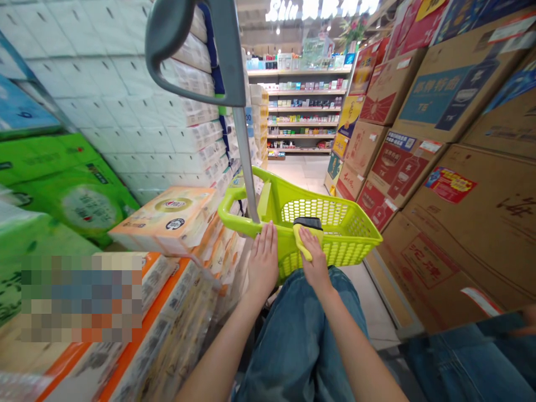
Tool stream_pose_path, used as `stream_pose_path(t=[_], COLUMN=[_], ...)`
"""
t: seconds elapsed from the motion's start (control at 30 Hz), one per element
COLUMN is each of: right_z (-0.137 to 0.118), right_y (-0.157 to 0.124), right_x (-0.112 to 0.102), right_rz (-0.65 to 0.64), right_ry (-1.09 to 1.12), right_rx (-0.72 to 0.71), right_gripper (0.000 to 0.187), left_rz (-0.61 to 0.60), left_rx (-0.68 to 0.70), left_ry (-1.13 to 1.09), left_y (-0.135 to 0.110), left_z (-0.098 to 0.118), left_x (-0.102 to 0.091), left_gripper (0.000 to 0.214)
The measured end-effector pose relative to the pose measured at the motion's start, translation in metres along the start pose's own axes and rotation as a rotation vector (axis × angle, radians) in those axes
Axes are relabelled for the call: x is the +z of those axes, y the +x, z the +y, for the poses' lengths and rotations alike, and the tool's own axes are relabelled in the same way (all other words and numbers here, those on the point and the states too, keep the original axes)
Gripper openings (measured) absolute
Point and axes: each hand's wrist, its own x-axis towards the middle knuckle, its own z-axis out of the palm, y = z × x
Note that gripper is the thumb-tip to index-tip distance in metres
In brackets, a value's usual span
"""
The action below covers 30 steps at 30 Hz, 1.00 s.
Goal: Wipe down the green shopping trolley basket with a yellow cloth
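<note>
Left hand lies open on a green basket; right hand covers a light, soft-looking yellow packet, grip unclear; its edge offers the easiest hold.

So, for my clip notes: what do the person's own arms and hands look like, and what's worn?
The left hand and right hand are bare, no glove, ring or watch showing; both forearms are bare too, without sleeves. Below them are loose blue denim jeans.
</note>
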Motion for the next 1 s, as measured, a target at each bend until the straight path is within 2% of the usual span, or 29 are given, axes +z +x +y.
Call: stream_pose_path(t=[0.07,0.13,0.23,0.3,0.37,0.47,0.53,0.63,0.83,0.9,1.0], right_z=[0.021,0.029,0.012,-0.014,-0.040,-0.060,-0.057,-0.034,0.021,0.023,-0.002], right_y=[-0.007,-0.008,0.002,0.015,0.026,0.033,0.030,0.019,-0.007,-0.008,0.001], right_x=[-0.013,-0.017,-0.002,0.017,0.033,0.043,0.038,0.023,-0.009,-0.008,0.010], right_rz=[0.069,0.153,0.251,0.209,0.097,0.002,-0.017,-0.016,0.135,0.215,0.258], right_ry=[-0.058,-0.106,-0.096,0.006,0.130,0.219,0.203,0.136,-0.064,-0.115,-0.102], right_rx=[0.052,0.128,0.238,0.221,0.143,0.061,0.035,0.014,0.117,0.188,0.253], right_gripper=[0.058,0.057,0.056,0.053,0.051,0.049,0.051,0.054,0.056,0.056,0.057], left_rz=[0.010,0.016,0.017,0.012,0.003,-0.004,0.004,0.012,0.019,0.022,0.024], left_rx=[-0.001,-0.006,-0.018,-0.021,-0.013,0.011,0.015,0.000,-0.004,-0.002,-0.005], left_ry=[-0.010,-0.017,-0.012,-0.001,0.010,0.018,0.018,0.015,-0.020,-0.029,-0.021], left_y=[0.000,0.000,0.000,0.001,0.000,0.000,0.000,0.000,0.000,-0.001,-0.001], left_z=[0.001,0.002,0.003,0.003,0.002,0.000,-0.001,0.000,0.002,0.001,0.001], left_x=[0.001,0.001,0.001,0.000,-0.001,-0.002,-0.002,0.000,0.002,0.002,0.002], left_gripper=[0.071,0.072,0.071,0.070,0.068,0.068,0.069,0.069,0.075,0.075,0.074])
